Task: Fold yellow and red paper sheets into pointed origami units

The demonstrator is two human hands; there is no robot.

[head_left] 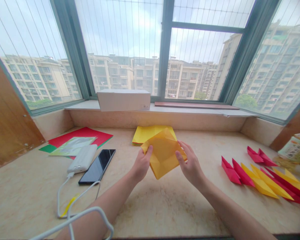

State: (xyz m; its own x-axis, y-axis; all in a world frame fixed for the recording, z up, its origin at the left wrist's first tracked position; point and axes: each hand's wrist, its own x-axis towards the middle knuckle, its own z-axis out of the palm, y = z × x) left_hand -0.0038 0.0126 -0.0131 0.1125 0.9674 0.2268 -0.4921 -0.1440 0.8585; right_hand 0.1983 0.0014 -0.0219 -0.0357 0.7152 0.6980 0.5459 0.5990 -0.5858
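Both my hands hold up a creased orange-yellow square of paper (163, 152) above the stone sill. My left hand (141, 164) pinches its left edge with thumb on the front. My right hand (188, 163) grips the right edge, fingers curled round it. Right behind the sheet lies a stack of yellow paper (143, 132) on the sill.
Red and green sheets (87, 135) lie at the left, with a white power bank (83, 158), a dark phone (98, 166) and a white cable (72, 213). Several folded red and yellow paper pieces (262, 178) lie at the right. A white box (123, 99) stands on the window ledge.
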